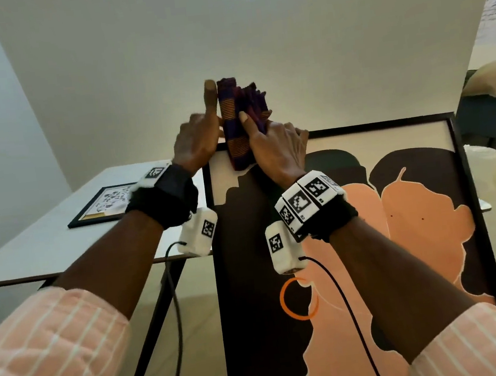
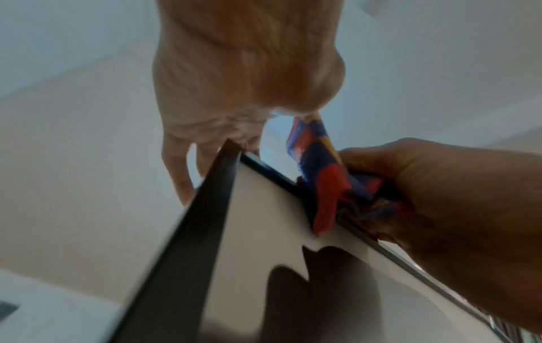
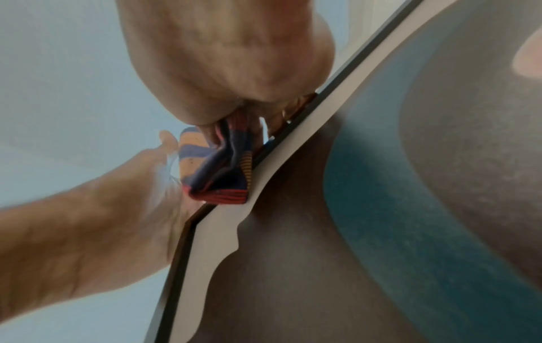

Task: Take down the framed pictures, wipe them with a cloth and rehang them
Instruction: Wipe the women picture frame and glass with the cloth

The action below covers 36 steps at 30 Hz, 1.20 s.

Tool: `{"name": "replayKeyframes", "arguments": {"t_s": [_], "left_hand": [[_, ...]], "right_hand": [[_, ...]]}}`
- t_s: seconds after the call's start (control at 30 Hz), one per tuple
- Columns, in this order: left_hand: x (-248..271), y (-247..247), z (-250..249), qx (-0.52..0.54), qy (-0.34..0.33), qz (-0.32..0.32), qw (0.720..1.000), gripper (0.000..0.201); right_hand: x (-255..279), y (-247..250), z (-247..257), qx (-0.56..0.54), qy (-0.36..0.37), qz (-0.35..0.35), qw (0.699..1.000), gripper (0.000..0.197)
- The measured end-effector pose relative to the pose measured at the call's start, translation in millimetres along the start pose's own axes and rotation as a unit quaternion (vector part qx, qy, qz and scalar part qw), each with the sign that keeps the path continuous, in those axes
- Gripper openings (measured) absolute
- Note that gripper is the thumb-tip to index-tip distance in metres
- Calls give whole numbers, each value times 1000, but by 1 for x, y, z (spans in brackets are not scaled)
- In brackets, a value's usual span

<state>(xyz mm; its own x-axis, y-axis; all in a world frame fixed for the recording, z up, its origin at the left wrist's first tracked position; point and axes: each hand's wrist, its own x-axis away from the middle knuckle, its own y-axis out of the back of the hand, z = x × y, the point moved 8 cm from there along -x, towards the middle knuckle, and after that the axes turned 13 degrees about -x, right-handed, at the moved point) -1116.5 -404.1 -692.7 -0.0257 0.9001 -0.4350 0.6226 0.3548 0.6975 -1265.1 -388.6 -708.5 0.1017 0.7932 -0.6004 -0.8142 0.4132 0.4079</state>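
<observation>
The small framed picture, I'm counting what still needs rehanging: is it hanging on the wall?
No, the small framed picture lies flat on the white table, to the left of the large framed picture.

Woven striped cloth (image 1: 234, 121), matt black picture frame (image 1: 339, 130), smooth matt white table (image 1: 61, 240), soft striped shirt sleeve (image 1: 50, 358)

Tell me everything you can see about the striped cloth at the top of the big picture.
The striped cloth looks woven, with dark blue or purple bands and orange-red stripes. It is bunched into folds and stands over the top edge of the large framed picture, near its upper left corner. The right hand grips it; the left hand lies beside it, thumb raised along its side.
</observation>
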Motion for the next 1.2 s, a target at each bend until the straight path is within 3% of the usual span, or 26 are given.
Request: {"name": "replayKeyframes", "arguments": {"t_s": [0.07,0.2,0.3,0.33,0.4,0.47,0.53,0.63,0.67,0.73,0.8,0.83,0.93,1.03,1.2], "left_hand": [[12,-13,9,88,-12,38,995,100],[6,-6,21,96,-11,-68,993,57],[4,-5,25,81,-20,-107,991,50],[4,-5,25,73,-23,-119,990,49],[2,-5,25,56,-18,-141,988,44],[1,-3,27,59,-1,-155,986,43],[2,-2,33,119,34,-162,979,48],[8,2,46,179,84,-173,965,62],[8,-2,53,209,106,-157,959,65],[10,-20,60,302,144,-63,940,74],[14,-37,55,378,131,39,916,76],[17,-39,54,374,119,58,918,68],[20,-28,54,284,102,52,952,43],[22,-22,53,220,105,73,967,34],[26,-26,43,187,107,105,971,35]], "right_hand": [[-1,3,0,8,-4,-29,1000,59],[1,-9,5,21,11,-18,1000,54],[-2,-2,5,-19,-4,-36,999,47],[-1,6,9,15,16,-71,997,55],[2,10,38,160,142,-91,973,70],[4,-13,62,205,263,31,942,59],[-2,-30,57,173,217,163,947,46],[-14,-36,34,185,125,216,950,67],[-13,-38,33,198,129,221,946,71],[-12,-41,36,223,149,227,936,71],[-16,-45,37,211,132,249,936,71],[-18,-45,35,201,123,262,936,72],[-27,-31,17,196,89,300,929,68],[-34,-11,-3,211,34,307,927,69],[-21,-43,21,284,115,275,911,76]]}}
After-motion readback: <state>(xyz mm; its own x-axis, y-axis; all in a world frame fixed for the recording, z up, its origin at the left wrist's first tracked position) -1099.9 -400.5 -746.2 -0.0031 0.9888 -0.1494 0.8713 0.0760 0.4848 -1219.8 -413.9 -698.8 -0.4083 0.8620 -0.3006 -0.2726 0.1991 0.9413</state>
